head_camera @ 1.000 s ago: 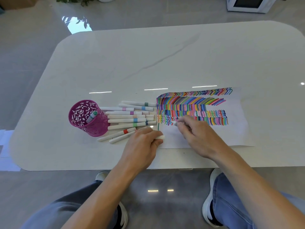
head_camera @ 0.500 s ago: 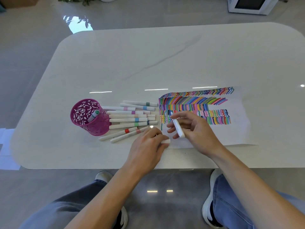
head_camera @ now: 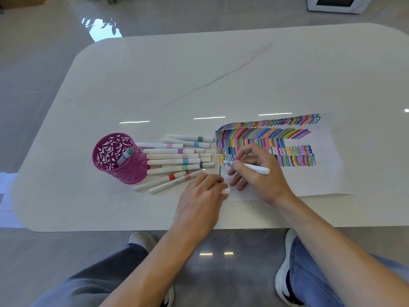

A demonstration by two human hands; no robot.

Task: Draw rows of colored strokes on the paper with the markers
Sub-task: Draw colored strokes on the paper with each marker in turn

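**A:** At our fingertips, what worries us most?

**B:** Our right hand pinches the marker close to its nib, fingers curled round the barrel. The nib points left, near the paper's left edge and just above the lone green stroke. If the stroke runs long, we think it will go off the paper onto the table.

**A:** And smudging?

**B:** It is possible. Our lower fingers rest on the sheet below the coloured rows, so dragging them over wet ink could smear it. The sheet could also creep, since our left hand sits at its corner rather than flat on it.

**A:** What does that hand have?

**B:** Its fingers are curled over a small white cap, as far as we can judge. If we drop it among the loose markers beside the pink cup, we may lose track of it.

**A:** And the pose, going outward?

**B:** The right wrist is bent and low over the sheet, and the forearm comes in from the lower right. The left forearm angles up from below, knuckles uppermost.
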